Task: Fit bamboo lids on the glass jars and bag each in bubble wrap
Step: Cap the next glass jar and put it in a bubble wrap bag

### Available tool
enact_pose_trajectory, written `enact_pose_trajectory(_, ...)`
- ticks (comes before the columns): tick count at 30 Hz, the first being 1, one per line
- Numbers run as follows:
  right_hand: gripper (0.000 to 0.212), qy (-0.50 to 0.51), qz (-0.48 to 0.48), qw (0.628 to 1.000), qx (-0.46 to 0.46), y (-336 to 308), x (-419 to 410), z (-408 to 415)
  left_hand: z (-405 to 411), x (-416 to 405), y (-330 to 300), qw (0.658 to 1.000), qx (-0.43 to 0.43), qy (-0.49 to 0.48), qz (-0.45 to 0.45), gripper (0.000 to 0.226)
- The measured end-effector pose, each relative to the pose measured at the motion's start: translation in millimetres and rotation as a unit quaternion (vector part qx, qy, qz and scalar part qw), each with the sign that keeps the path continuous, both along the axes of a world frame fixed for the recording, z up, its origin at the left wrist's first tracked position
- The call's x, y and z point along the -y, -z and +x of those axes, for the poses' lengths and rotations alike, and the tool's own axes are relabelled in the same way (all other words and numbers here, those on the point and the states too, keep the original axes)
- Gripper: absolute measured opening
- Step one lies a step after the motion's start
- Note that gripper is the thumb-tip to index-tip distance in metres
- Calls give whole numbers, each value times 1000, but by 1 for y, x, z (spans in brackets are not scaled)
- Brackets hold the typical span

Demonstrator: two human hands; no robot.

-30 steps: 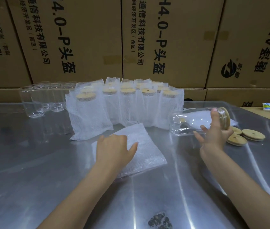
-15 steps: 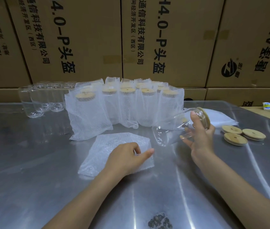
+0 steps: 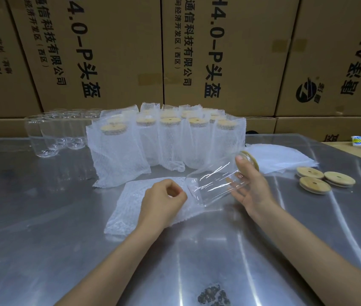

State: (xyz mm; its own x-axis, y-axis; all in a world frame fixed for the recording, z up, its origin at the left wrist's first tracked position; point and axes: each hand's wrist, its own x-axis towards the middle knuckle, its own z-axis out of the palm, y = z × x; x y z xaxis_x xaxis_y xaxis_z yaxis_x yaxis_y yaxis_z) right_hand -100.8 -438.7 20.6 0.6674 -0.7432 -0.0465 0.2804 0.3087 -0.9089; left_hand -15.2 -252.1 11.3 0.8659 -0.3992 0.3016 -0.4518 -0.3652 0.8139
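The glass jar (image 3: 217,182) was off the table, tilted, its base low toward the left and its capped mouth up to the right. A bamboo lid (image 3: 251,159) was seated on that mouth. Your right hand (image 3: 252,184) grasped the jar near the lid end: thumb over the top by the lid, fingers spread beneath the glass. The jar's base sat right at the near edge of a flat bubble-wrap bag (image 3: 150,206) lying on the steel table (image 3: 42,239); whether the base had entered the bag's mouth could not be told.

Your left hand (image 3: 164,197) rested on the bag with its fingers curled, pinching the bag's upper layer at the end nearest the jar.

Behind the bag stood a cluster of bagged jars (image 3: 166,140), upright, each in bubble wrap with a bamboo lid showing at the top. To their left stood a group of empty glass jars (image 3: 58,131), unlidded and upright. To the right of your right hand, three loose bamboo lids (image 3: 323,180) lay close together on the table, two touching or overlapping. Beyond them lay a stack of flat bubble-wrap bags (image 3: 281,155). Cardboard cartons (image 3: 113,51) printed with black characters lined the back edge.
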Motion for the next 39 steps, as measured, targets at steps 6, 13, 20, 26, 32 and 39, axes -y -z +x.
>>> enact_pose_trajectory(6, 64, 1, -29, 999, -30, 0, -2, 1, 1, -2, -4, 985, 10, 7, -171, 15)
enact_pose_trajectory(13, 34, -18, -10, 1000, -8, 3, -3, 0, -5, 3, -8, 961, -32, 73, -264, 9)
enact_pose_trajectory(20, 24, -20, 23, 1000, -4, 3, -6, 0, 0, 1, -9, 899, -285, 93, -320, 16)
enact_pose_trajectory(26, 35, -18, 30, 999, -3, 3, -7, 0, 5, 0, -9, 851, -400, 166, -295, 47)
enact_pose_trajectory(32, 22, -22, 51, 998, 10, 0, -7, -2, 3, 1, -3, 889, -352, 192, -219, 73)
enact_pose_trajectory(39, 25, -28, 55, 998, 27, -1, -7, 0, 7, 6, 3, 939, -265, 127, -178, 54)
